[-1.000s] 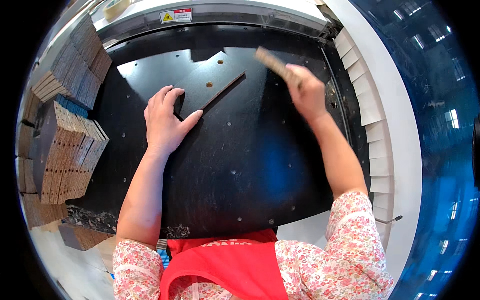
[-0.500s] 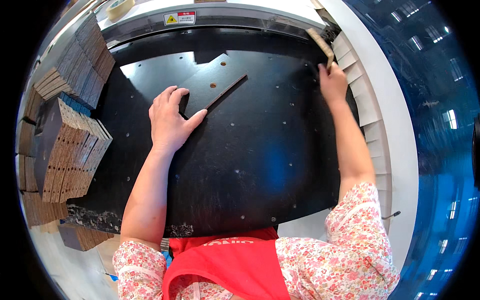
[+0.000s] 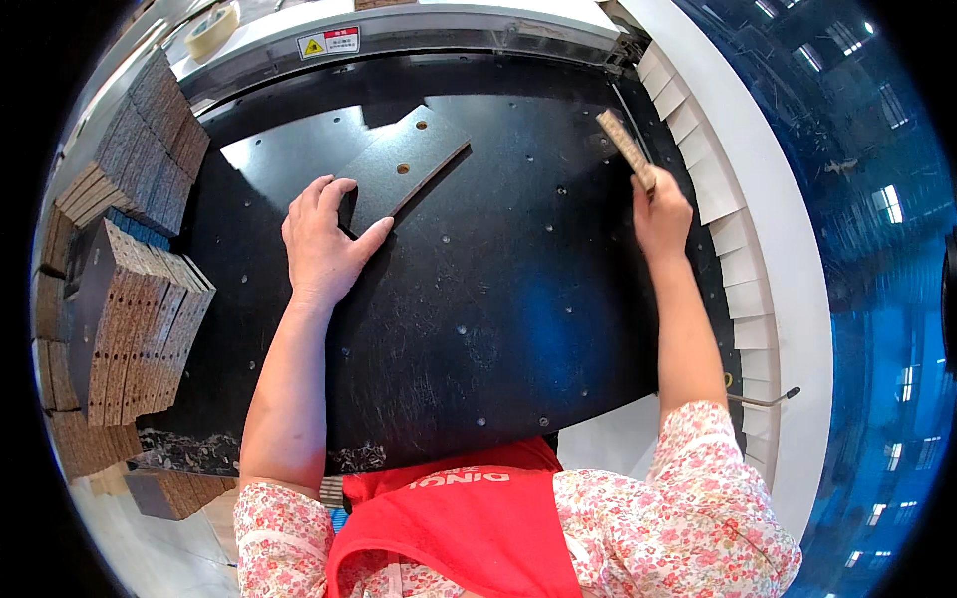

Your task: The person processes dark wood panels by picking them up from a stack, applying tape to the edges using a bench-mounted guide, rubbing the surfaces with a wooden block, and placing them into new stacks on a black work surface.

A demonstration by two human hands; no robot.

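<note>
Over the left-middle of the black tabletop [image 3: 498, 379], my left hand [image 3: 324, 239] holds the near end of a dark panel [image 3: 424, 149]. Its fingers lie spread, with the thumb against the panel's brown edge. Two round brown-rimmed holes show in the panel, and light glares off its surface. Near the table's right side, my right hand [image 3: 663, 216] is closed round the lower end of a short tan strip [image 3: 625, 145] that looks like wood or particleboard. The strip points up and to the left, apart from the panel. Its lower end is hidden in the fist.
Stacked particleboard pieces [image 3: 145, 329] with drilled edges line the left side, with more stacks [image 3: 150, 140] behind them. A tape roll [image 3: 211, 32] lies at the far left. White overlapping flaps [image 3: 723, 209] and a pale frame [image 3: 788, 259] border the right; a thin metal rod [image 3: 763, 401] sticks out there.
My right hand has come nearer with the tan strip, which now shows more plainly. The left hand remains on the panel. The whole view has shifted slightly.
</note>
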